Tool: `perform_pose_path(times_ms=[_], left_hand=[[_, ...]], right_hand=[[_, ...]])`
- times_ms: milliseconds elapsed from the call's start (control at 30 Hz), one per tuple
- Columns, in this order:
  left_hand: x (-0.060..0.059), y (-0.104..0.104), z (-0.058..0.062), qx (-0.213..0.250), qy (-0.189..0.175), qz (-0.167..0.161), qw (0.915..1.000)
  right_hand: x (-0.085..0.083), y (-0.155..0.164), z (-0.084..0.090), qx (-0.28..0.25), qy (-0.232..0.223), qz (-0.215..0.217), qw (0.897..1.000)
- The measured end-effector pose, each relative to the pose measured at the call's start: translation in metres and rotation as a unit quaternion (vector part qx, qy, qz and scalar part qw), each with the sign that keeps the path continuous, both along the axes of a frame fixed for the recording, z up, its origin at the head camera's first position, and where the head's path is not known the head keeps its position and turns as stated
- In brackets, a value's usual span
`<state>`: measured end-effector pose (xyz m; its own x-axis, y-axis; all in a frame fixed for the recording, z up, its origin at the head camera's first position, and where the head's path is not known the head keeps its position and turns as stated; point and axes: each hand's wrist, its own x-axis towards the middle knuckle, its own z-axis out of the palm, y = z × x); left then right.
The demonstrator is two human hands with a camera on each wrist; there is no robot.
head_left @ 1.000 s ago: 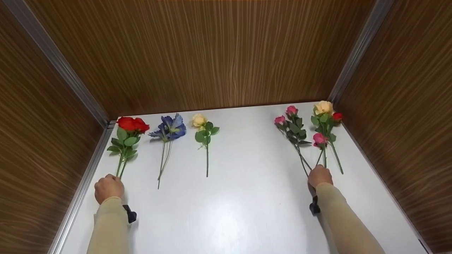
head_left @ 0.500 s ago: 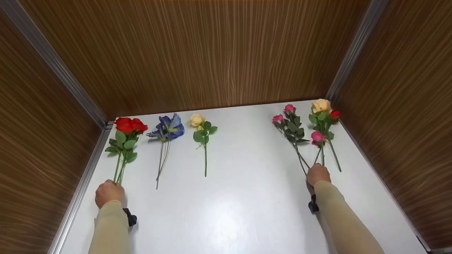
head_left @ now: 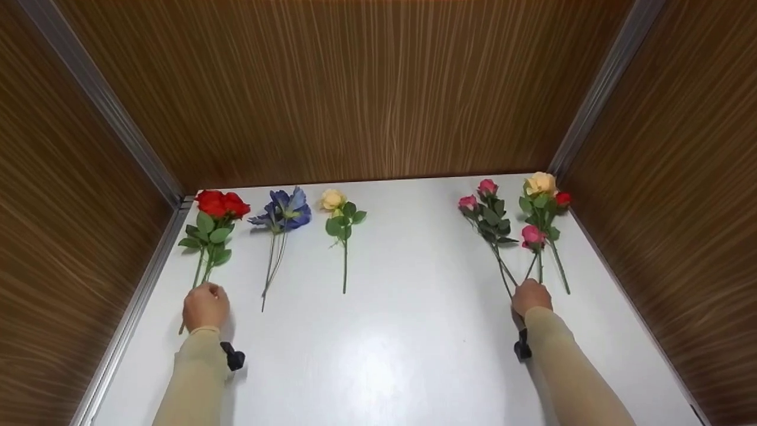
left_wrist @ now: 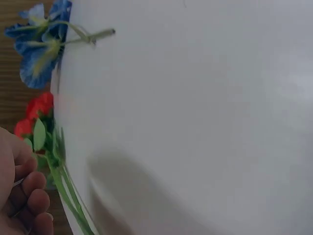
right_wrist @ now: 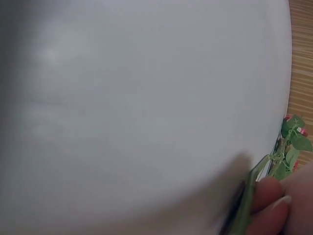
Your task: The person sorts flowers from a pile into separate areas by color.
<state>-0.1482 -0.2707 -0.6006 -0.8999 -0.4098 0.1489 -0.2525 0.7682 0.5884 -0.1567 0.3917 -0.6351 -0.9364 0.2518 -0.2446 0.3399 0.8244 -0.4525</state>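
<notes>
1. On the left, the red roses [head_left: 216,206] are laid along the edge of the table [head_left: 384,331], their heads pointed at the back panel [head_left: 355,89].
2. Over their green stems [left_wrist: 73,209] the left hand [head_left: 206,306] is held, and one stem end is seen poking out on its outer side.
3. Its fingers are loosely curled and grouped together; the stems are seen running past the fingertips, nothing is seen pinched, and whether they are touched cannot be told.
4. Across to the right, a stalk [right_wrist: 244,208] is pinched in the bent fingers of the right hand [head_left: 531,297]; which flower it belongs to cannot be told.
5. Towards that hand, stems are converged from the pink pair [head_left: 489,218], the lone pink rose [head_left: 533,235] and the peach rose [head_left: 540,183].
6. Beside the peach rose, a small red rose [head_left: 563,199] is placed, its stem end left outside the hand.
7. Between the hands, further back, blue flowers [head_left: 295,219] and a yellow rose [head_left: 334,201] are laid flat, untouched.
</notes>
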Motion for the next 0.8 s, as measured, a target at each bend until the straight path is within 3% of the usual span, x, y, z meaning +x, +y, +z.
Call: perform_pose_path(times_ms=[133, 333, 600, 800], left_hand=[[-0.003, 0.024, 0.009, 0.008, 0.056, -0.03, 0.9979], [-0.007, 0.064, 0.02, 0.025, 0.132, -0.084, 0.9875], [-0.003, 0.114, 0.026, 0.047, 0.18, -0.148, 0.9714], [0.006, 0.135, 0.027, 0.055, 0.184, -0.179, 0.9649]], right_hand=[[0.0, -0.001, 0.001, 0.004, 0.001, 0.006, 1.0], [0.002, 0.0, 0.003, 0.016, -0.002, 0.018, 1.0], [0.007, 0.004, 0.007, 0.016, -0.005, 0.037, 0.999], [0.012, 0.004, 0.01, 0.0, -0.007, 0.047, 0.999]])
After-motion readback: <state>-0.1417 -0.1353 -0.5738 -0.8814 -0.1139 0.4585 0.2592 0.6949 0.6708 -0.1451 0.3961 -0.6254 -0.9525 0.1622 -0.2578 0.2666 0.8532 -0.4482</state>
